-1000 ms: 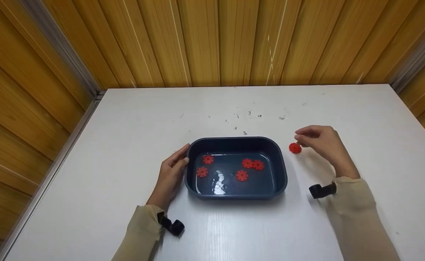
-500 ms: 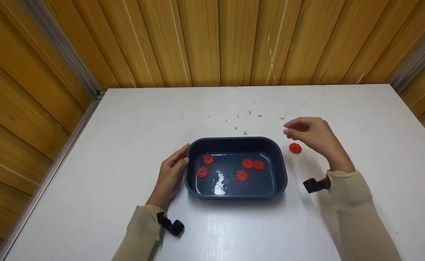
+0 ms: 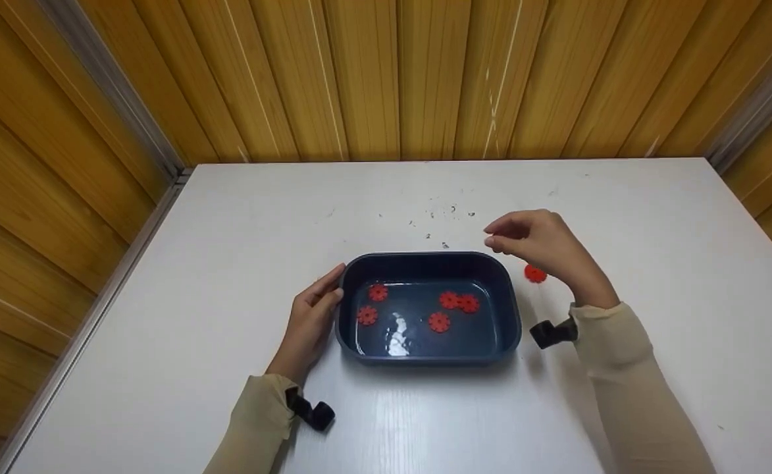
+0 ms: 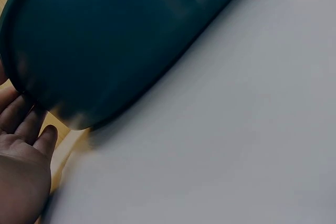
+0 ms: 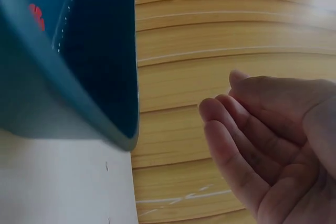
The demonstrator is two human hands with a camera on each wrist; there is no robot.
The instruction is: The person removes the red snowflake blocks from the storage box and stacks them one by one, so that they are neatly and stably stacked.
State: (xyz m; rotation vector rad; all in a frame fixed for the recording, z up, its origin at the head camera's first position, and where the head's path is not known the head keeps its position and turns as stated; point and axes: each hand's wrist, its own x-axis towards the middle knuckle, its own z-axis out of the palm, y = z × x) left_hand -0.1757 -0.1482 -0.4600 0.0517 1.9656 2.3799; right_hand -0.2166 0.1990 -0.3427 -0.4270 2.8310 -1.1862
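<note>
My left hand rests its fairly straight fingers against the left end of a dark blue rectangular bin. In the left wrist view those fingers touch the bin's outer wall. Several red notched discs, shaped like flowers, lie flat on the bin floor, one red disc near the middle. My right hand hovers beyond the bin's far right corner, its fingers loosely bent and the thumb apart from them. Nothing shows between them in the right wrist view. Another red disc lies on the table, partly hidden below this hand.
A white table carries the bin, with small dark marks behind it. Yellow wood-look panels stand along the back and sides. Each wrist wears a black camera mount, such as the right mount.
My right hand has moved up and left, away from the red disc on the table, toward the bin's far right corner. That disc stays in place. My left hand and the bin hold still.
</note>
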